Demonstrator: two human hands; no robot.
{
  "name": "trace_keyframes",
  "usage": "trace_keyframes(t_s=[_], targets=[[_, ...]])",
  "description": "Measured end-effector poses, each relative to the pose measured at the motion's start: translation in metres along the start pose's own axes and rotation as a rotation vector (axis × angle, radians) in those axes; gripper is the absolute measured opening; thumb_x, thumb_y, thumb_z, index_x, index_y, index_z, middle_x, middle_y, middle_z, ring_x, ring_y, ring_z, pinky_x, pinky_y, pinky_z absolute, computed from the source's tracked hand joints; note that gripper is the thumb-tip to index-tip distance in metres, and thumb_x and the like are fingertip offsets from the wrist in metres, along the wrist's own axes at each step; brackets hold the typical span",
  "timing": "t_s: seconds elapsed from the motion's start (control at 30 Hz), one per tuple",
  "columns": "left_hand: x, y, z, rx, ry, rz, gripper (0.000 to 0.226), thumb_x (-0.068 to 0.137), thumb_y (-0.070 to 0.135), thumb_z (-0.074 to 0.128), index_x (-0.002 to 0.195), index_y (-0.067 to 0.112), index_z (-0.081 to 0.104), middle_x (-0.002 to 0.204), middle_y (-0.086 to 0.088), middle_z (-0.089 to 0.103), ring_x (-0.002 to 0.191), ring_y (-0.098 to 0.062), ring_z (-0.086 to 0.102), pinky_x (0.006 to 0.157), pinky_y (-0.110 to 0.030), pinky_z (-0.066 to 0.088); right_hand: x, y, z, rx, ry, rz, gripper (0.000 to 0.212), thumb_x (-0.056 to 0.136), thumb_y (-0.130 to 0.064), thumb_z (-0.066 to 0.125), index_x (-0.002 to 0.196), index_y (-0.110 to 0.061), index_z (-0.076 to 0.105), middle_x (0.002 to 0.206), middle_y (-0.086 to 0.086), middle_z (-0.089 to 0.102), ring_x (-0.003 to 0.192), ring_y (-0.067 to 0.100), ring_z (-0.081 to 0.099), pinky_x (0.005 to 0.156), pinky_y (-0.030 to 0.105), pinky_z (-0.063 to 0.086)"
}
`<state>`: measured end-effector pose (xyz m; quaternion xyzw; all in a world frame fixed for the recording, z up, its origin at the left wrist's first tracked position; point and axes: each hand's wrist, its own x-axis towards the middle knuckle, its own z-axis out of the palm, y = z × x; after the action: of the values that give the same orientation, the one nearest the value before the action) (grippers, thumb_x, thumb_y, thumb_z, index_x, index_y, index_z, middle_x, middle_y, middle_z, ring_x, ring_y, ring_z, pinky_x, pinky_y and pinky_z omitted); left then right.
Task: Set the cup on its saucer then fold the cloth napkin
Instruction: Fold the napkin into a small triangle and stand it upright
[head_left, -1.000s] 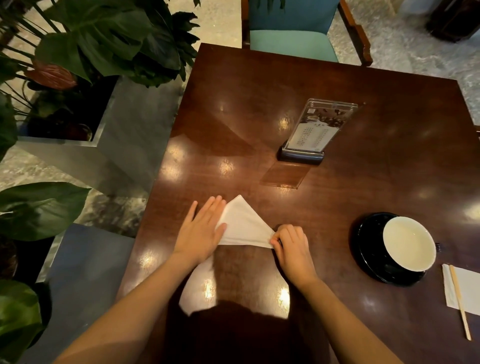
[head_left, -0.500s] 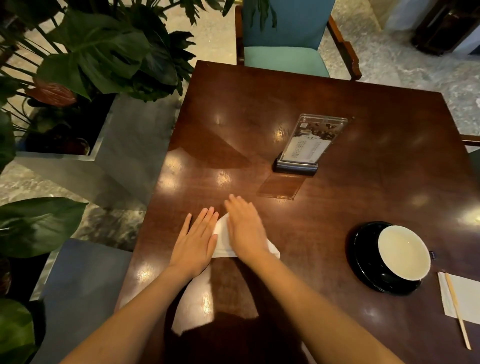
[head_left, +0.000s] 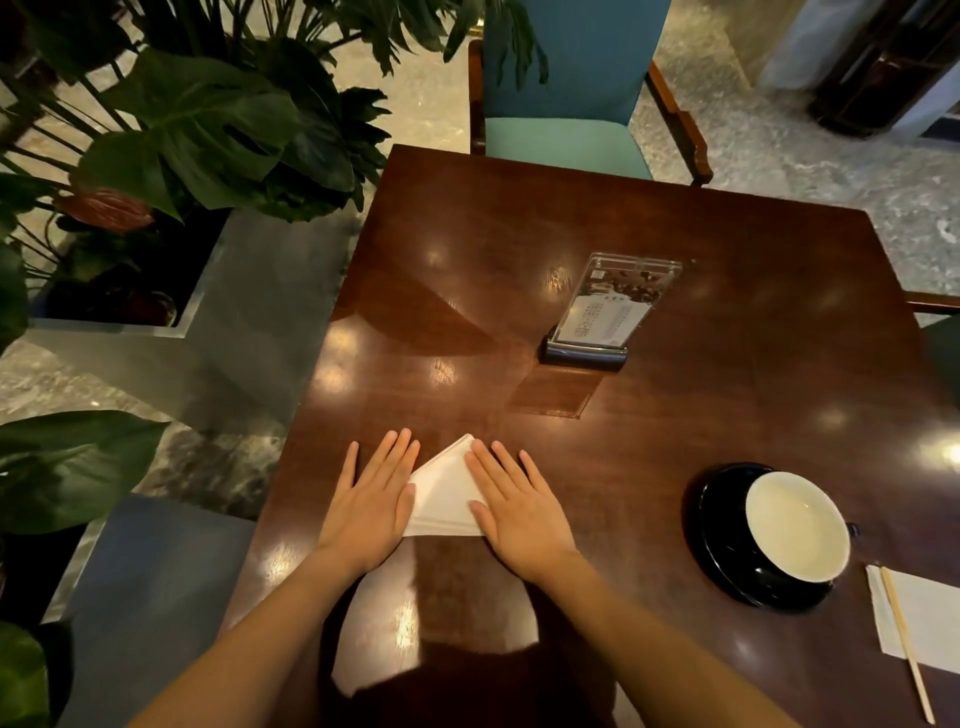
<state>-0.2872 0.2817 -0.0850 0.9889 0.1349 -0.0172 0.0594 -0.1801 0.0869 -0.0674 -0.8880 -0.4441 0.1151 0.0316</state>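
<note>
Head view showed both hands, left (head_left: 370, 506) and right (head_left: 519, 512), spread flat on the triangle-folded cloth napkin (head_left: 444, 493) near the bench (head_left: 675, 415) edge; lifting them unevenly could spring its layers open. The cup (head_left: 797, 525) sat on its saucer (head_left: 727, 551).

On the desk (head_left: 649, 249), the napkin (head_left: 444, 493) lies well left of the saucer (head_left: 727, 561) bearing the cup (head_left: 797, 525), with the menu stand (head_left: 602, 317) behind both
</note>
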Motion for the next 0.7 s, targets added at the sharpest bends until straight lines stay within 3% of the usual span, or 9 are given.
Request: trace_keyframes(t_s=[0.2, 0.3, 0.37, 0.43, 0.53, 0.6, 0.7], targets=[[-0.001, -0.010, -0.002, 0.038, -0.019, 0.016, 0.058, 0.097, 0.040, 0.007, 0.144, 0.014, 0.028, 0.153, -0.003, 0.027, 0.143, -0.009, -0.006, 0.114, -0.046, -0.001, -0.018, 0.022, -0.003, -0.017, -0.031, 0.010, 0.053, 0.101, -0.040, 0.007, 0.144, -0.018, 0.027, 0.149, -0.003, 0.036, 0.138, 0.016, 0.032, 0.110, 0.036, 0.010], [0.005, -0.016, -0.007, -0.015, 0.044, -0.272, 0.063, 0.092, 0.046, 0.005, 0.146, 0.017, 0.023, 0.156, -0.003, 0.018, 0.144, -0.015, -0.001, 0.112, -0.049, -0.013, -0.017, 0.019, -0.002, -0.010, -0.029, 0.031, 0.052, 0.101, -0.040, 0.008, 0.145, -0.019, 0.024, 0.150, -0.004, 0.028, 0.139, 0.015, 0.026, 0.111, 0.035, 0.009], [0.019, 0.003, -0.019, -0.072, 0.137, -0.462, 0.062, 0.090, 0.042, 0.014, 0.144, 0.013, 0.029, 0.153, -0.007, 0.026, 0.143, -0.023, 0.015, 0.111, -0.056, -0.005, -0.017, 0.019, -0.002, -0.011, -0.028, 0.034, 0.052, 0.101, -0.040, 0.009, 0.146, -0.019, 0.023, 0.150, -0.004, 0.027, 0.139, 0.015, 0.025, 0.111, 0.035, 0.008], [0.036, 0.046, -0.032, -0.109, 0.183, -0.349, 0.057, 0.091, 0.037, 0.023, 0.140, 0.013, 0.036, 0.148, -0.009, 0.036, 0.139, -0.027, 0.029, 0.111, -0.057, 0.006, -0.017, 0.020, -0.002, -0.017, -0.032, 0.031, 0.051, 0.101, -0.039, 0.009, 0.145, -0.018, 0.024, 0.150, -0.004, 0.029, 0.139, 0.015, 0.025, 0.111, 0.035, 0.008], [0.043, 0.110, -0.031, -0.098, 0.070, -0.013, 0.053, 0.093, 0.035, 0.024, 0.139, 0.015, 0.038, 0.146, -0.006, 0.040, 0.137, -0.023, 0.033, 0.111, -0.050, 0.016, -0.016, 0.021, -0.001, -0.024, -0.035, -0.013, 0.049, 0.100, -0.035, 0.020, 0.144, -0.016, 0.027, 0.150, -0.002, 0.032, 0.141, 0.016, 0.022, 0.111, 0.037, 0.012], [0.038, 0.112, -0.020, -0.140, -0.021, -0.002, 0.052, 0.094, 0.038, 0.025, 0.139, 0.016, 0.038, 0.147, -0.003, 0.040, 0.138, -0.019, 0.032, 0.109, -0.047, 0.015, -0.016, 0.021, 0.000, -0.016, -0.034, -0.026, 0.050, 0.099, -0.036, 0.021, 0.146, -0.018, 0.022, 0.153, -0.003, 0.025, 0.143, 0.015, 0.017, 0.112, 0.037, 0.010], [0.027, 0.080, -0.006, -0.061, -0.024, 0.029, 0.053, 0.095, 0.039, 0.026, 0.142, 0.017, 0.032, 0.150, -0.001, 0.033, 0.140, -0.017, 0.026, 0.109, -0.047, 0.016, -0.016, 0.022, 0.001, -0.012, -0.029, -0.002, 0.052, 0.100, -0.041, 0.009, 0.146, -0.020, 0.023, 0.153, -0.004, 0.024, 0.142, 0.013, 0.019, 0.112, 0.035, 0.009]])
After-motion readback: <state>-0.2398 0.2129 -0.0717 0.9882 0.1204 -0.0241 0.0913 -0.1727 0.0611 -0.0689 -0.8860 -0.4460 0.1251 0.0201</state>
